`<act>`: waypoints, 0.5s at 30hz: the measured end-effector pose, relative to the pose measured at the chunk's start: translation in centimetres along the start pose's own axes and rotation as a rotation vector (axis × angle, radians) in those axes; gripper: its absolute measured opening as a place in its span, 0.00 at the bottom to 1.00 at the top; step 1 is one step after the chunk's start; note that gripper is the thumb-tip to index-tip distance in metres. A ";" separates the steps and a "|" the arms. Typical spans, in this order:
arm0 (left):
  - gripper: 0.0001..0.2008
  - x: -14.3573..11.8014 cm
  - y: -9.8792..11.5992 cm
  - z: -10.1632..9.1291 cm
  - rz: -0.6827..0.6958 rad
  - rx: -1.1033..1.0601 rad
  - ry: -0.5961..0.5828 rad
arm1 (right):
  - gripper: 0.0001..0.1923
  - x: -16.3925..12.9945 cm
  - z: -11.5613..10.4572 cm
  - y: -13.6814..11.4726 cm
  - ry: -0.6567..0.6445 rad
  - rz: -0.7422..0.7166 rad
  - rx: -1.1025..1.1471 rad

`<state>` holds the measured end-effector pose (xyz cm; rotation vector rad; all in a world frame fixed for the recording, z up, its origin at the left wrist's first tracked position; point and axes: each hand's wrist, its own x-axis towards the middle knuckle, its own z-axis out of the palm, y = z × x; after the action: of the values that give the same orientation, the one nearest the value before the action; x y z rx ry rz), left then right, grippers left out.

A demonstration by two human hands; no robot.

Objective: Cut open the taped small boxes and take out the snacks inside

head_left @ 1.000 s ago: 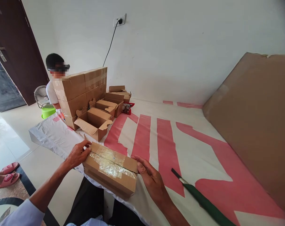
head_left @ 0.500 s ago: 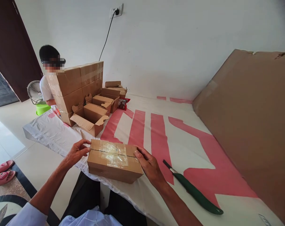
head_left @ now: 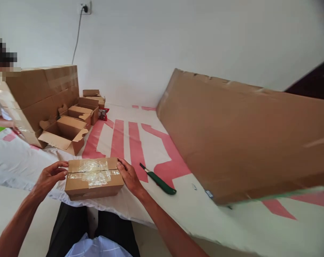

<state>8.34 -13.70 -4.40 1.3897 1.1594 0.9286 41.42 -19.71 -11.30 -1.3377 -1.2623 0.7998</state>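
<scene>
A small closed cardboard box [head_left: 95, 192] rests near the front edge of the cloth-covered table, its top seam crossed by shiny clear tape [head_left: 97, 177]. My left hand [head_left: 50, 175] pinches the box's left end with thumb and fingers. Against the opposite end, my right hand [head_left: 130, 178] holds it with the thumb on top and the fingers partly hidden behind. To the right of that hand lies a knife or small saw with a dark green handle [head_left: 162, 184], its dark tip pointing toward the back left.
Open cardboard boxes [head_left: 67, 134] stand at the left, beside a wall of stacked taped boxes [head_left: 41, 96]. Behind them a person's arm [head_left: 3, 122] shows. A red packet [head_left: 103, 114] lies near the open boxes. One large cardboard sheet [head_left: 244, 139] leans at the right.
My view has swung to the right, so everything appears further left and more of the large cardboard shows. Both hands stay on the box, which looks slightly turned.
</scene>
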 end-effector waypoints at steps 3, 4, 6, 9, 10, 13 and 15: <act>0.23 0.7 0.3 -0.1 0.006 0.012 0.021 | 0.24 0.0 -2.2 2.0 0.128 -0.181 -0.359; 0.24 0.8 0.3 0.0 0.009 0.018 0.021 | 0.21 -0.1 -3.4 2.8 0.184 -0.214 -0.506; 0.23 1.0 0.4 0.1 0.014 0.031 0.015 | 0.17 -0.6 -6.2 4.5 0.282 -0.204 -0.734; 0.22 0.9 0.2 0.3 0.024 0.026 0.017 | 0.13 -2.1 -10.2 6.8 0.347 -0.044 -0.910; 0.22 0.8 0.1 0.4 0.029 0.018 0.016 | 0.12 -2.8 -11.2 7.5 0.335 0.029 -0.960; 0.22 0.1 -0.3 0.8 0.050 0.003 -0.010 | 0.12 -4.9 -13.3 9.5 0.242 0.159 -1.030; 0.22 -0.3 -0.5 1.0 0.056 0.005 -0.032 | 0.14 -5.8 -14.0 10.7 0.241 0.165 -1.026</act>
<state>9.14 -14.20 -5.04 1.4427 1.1038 0.9401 56.02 -27.20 -20.01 -2.2855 -1.4231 0.0217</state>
